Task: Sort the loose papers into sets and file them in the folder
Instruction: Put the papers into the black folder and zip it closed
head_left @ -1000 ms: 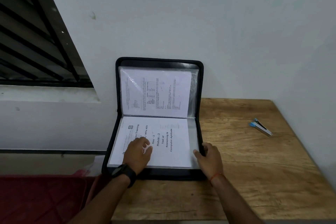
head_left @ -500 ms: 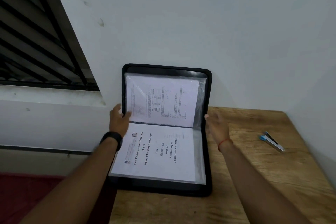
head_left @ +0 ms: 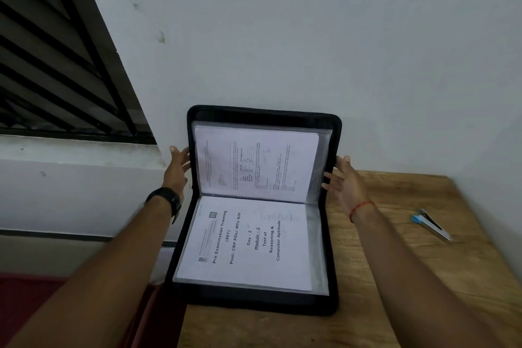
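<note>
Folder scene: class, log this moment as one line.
folder: open, papers in sleeves | left hand: upper cover's left edge | right hand: right edge | stapler: table

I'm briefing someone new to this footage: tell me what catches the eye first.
The open black folder at the wooden table's left end, its upper half upright against the wall, both halves showing printed papers in clear sleeves. The hands flank that upright half, left hand and right hand, fingers spread. A small stapler lies far right.
</note>
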